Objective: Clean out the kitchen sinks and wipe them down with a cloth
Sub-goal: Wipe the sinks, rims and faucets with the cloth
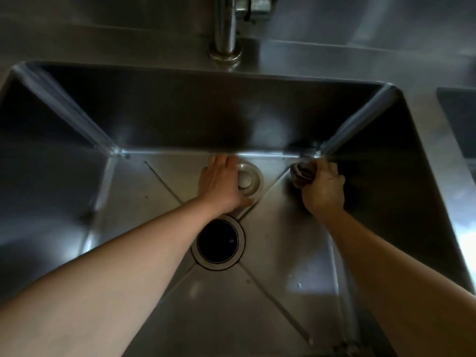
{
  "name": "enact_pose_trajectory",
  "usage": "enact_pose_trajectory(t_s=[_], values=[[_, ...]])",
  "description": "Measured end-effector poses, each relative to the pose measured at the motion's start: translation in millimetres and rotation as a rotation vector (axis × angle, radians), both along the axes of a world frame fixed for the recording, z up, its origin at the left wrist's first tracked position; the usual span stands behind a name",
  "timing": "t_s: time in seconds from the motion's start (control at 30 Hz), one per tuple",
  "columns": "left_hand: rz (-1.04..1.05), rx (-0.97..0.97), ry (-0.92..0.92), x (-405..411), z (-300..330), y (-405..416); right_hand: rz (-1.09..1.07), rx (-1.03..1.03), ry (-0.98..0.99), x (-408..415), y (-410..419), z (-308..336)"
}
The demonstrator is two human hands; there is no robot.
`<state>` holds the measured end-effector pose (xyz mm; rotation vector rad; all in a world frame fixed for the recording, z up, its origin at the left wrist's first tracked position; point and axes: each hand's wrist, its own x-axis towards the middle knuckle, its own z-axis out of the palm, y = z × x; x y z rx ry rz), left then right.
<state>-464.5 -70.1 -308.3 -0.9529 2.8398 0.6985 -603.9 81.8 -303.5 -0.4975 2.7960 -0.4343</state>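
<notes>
Both my arms reach down into a deep stainless steel sink [164, 117]. My left hand [219, 184] lies flat on the sink floor near the back wall, fingers straight, its edge touching a round pale drain stopper [248, 179]. My right hand [323, 188] grips a bunched grey cloth [300, 172] and holds it against the back right corner of the basin. The open dark drain hole [217, 240] sits in the middle of the floor, just below my left wrist.
A chrome faucet post [225, 29] rises from the deck behind the sink. A second basin [461, 119] shows at the right edge, beyond a steel divider. Small specks dot the sink floor.
</notes>
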Motion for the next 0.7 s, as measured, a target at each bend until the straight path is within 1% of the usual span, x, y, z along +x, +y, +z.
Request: enact_pose_trajectory(t_s=[0.07, 0.17, 0.2, 0.33, 0.4, 0.5, 0.57, 0.63, 0.7], values=[[-0.004, -0.013, -0.012, -20.2, -7.1, 4.8, 0.07, 0.047, -0.03, -2.5, 9.0, -7.4], [-0.042, -0.027, -0.057, -38.0, -19.6, 11.7, 0.25, 0.176, -0.054, -2.6, 18.0, -19.5], [-0.05, -0.024, -0.066, -40.5, -23.6, 13.1, 0.277, 0.195, -0.062, -1.8, 19.5, -21.5], [-0.058, 0.018, -0.062, -39.9, -28.1, 14.6, 0.218, 0.258, -0.142, 11.2, 21.9, -18.6], [-0.024, 0.046, -0.055, -31.2, -23.7, 11.3, 0.185, 0.299, -0.162, 28.2, 23.9, -15.7], [0.026, 0.032, -0.065, -4.6, -15.3, 1.9, 0.161, 0.344, -0.203, 63.9, 21.6, -14.1], [0.037, 0.02, -0.097, 16.8, -11.1, -1.2, 0.195, 0.366, -0.222, 87.7, 14.3, -15.3], [0.061, 0.03, -0.149, 41.4, -5.6, -2.5, 0.258, 0.343, -0.23, 110.7, 2.2, -13.7], [0.066, 0.042, -0.21, 63.0, -1.7, -2.2, 0.299, 0.233, -0.292, 127.3, -9.4, -14.0]])
